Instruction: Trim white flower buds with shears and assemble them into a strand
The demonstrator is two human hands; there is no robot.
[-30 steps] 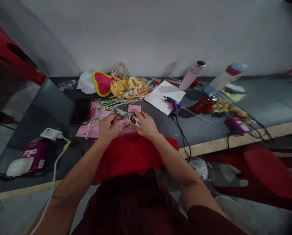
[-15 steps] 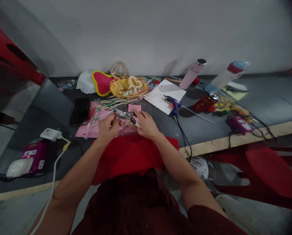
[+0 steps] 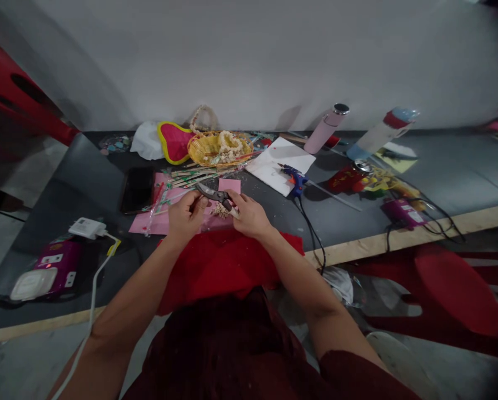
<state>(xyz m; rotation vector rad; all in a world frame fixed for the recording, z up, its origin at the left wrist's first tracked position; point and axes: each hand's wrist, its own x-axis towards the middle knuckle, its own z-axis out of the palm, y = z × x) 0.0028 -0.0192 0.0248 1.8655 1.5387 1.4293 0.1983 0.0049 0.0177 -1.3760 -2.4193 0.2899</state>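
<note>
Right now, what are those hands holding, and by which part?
The right hand holds the clippers by the handles. The left hand is pinched near the blades; whether it holds something small there can't be told.

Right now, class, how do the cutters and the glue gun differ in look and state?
The cutters are in the right hand; the glue gun lies partly over white paper. The cutters' blades are grey; the gun is mainly blue. The gun has a black cable; the cutters show none.
</note>
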